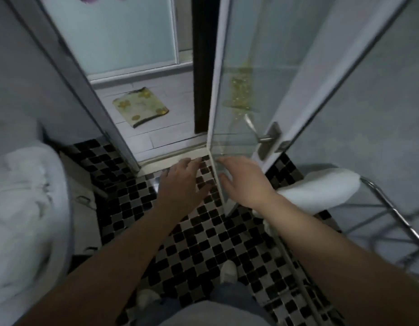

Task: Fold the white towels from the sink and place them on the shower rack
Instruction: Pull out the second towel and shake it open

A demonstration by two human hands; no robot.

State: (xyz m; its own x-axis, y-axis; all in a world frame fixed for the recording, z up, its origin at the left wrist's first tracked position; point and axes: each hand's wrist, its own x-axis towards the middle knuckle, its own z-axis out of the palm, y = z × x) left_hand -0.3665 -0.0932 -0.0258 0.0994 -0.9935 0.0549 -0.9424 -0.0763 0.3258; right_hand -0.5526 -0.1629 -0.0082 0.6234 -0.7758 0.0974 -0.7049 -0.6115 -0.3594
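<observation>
Hands: left hand (180,182) and right hand (246,184) both empty, fingers loosely spread, mid-frame.
Towels: unfolded heap (22,196) in sink (71,231), left edge; one folded towel (319,191) on shower rack (392,212), right.
Risk: right forearm (321,234) lies just beside the folded towel; a brush could drop it onto the floor (203,243).

Checkered floor (199,234), glass door (239,67), possibly frosted window (114,31)

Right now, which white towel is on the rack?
The folded towel at right, resting on the wire rack; the other towels lie crumpled in a heap at far left.
</observation>
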